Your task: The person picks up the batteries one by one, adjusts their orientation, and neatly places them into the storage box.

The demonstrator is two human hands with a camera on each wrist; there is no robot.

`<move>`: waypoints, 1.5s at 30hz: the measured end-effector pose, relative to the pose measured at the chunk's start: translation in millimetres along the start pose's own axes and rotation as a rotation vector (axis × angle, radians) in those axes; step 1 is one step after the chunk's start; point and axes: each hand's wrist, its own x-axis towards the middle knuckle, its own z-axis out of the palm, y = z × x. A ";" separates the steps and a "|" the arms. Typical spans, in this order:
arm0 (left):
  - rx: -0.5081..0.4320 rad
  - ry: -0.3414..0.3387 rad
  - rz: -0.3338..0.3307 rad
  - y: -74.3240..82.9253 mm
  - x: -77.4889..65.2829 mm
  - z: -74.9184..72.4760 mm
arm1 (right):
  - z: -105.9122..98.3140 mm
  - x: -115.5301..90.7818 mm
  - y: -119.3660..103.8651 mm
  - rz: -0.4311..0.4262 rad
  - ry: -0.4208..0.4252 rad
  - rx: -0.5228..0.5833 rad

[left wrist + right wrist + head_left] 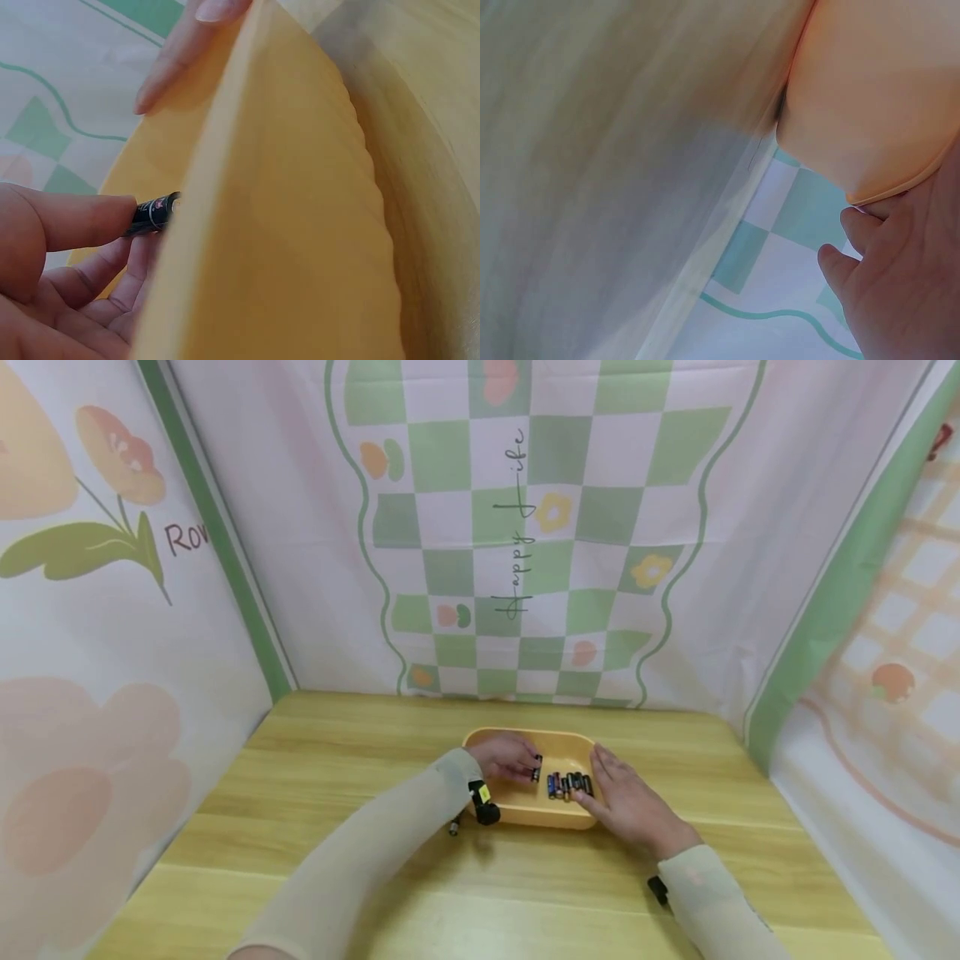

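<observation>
A yellow plastic basket stands on the table. Over its left part, my left hand pinches a dark battery between thumb and fingers; in the left wrist view the basket wall hides one end of it. Several batteries lie side by side in a row on the basket floor. My right hand rests on the basket's right rim, fingers fairly straight, thumb inside close to the row. The right wrist view shows some of its fingertips beyond the rim. Whether the thumb touches a battery cannot be told.
Another battery lies on the wooden table outside the basket's left end, partly behind the left wrist. Patterned cloth hangs behind the table and on both sides. Each wrist carries a small black camera.
</observation>
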 end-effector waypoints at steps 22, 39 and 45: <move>0.147 -0.017 -0.020 -4.5 3.5 14.1 | 3.2 -0.3 1.8 0.003 0.011 0.005; 0.255 0.061 0.016 -9.4 11.1 22.8 | 1.1 0.3 0.9 -0.007 0.002 0.011; 0.325 0.098 0.041 -6.1 6.6 27.0 | -0.3 0.8 1.2 -0.005 -0.007 0.011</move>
